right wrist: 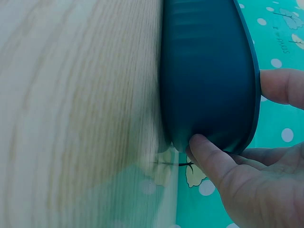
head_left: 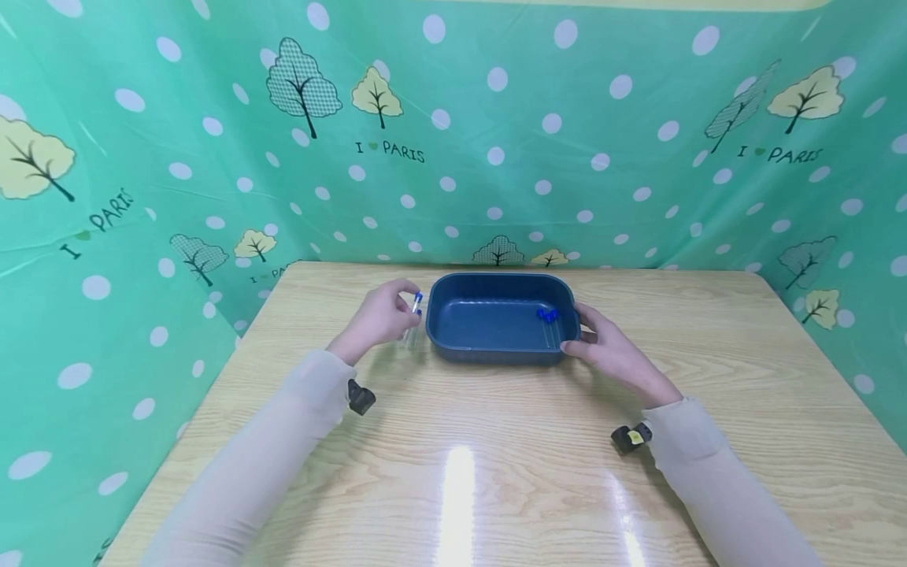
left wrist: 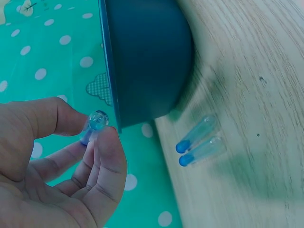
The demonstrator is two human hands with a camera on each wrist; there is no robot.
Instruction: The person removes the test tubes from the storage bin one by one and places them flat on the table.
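Sleeves [head_left: 716, 472] over wood tbl [head_left: 538, 441] w/ tub [head_left: 489, 323], grn dotted cloth [head_left: 496, 185] behind

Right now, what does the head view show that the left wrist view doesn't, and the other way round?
Only the head view shows the right hand gripping the bin and the blue-capped tubes inside it. Only the left wrist view shows the held tube end-on, its clear rounded tip toward the camera. Both show the bin, the left hand pinching that tube, the table and the dotted cloth.
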